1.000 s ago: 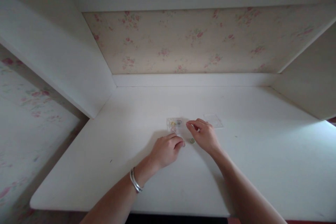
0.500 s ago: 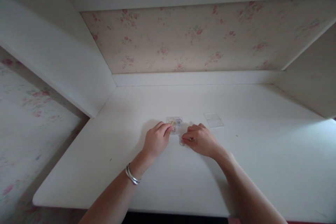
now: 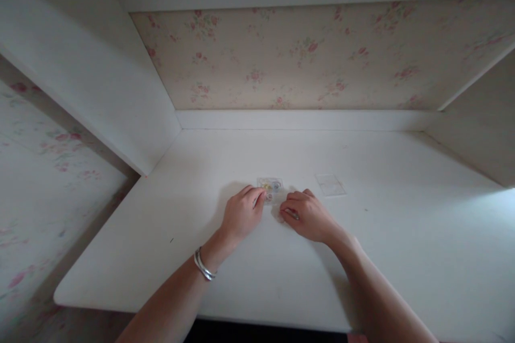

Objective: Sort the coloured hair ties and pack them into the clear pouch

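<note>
On the white tabletop lies a small clear plastic box [image 3: 277, 181] with compartments. Inside it I see a small yellow item [image 3: 267, 187], a bluish grey coil-like one [image 3: 276, 186] and a pinkish one nearer me. My left hand [image 3: 244, 208] pinches the left edge of this box between thumb and fingers. Just right of the box, low over the table, my right hand [image 3: 304, 214] is closed in a pinch. Whatever its fingertips hold is too small and faint to name. A silver bangle [image 3: 204, 264] circles my left wrist.
A flat clear plastic lid [image 3: 330, 185] lies beyond my right hand. Dark specks mark the white table [image 3: 225, 289]. White panels [image 3: 112, 64] flank the work area, with a raised ledge [image 3: 301, 119] at the back below floral wallpaper.
My right hand has shifted slightly up toward the box, and the small clear ring at its fingertips is no longer distinct. My left hand still grips the box. The view has moved a little.
</note>
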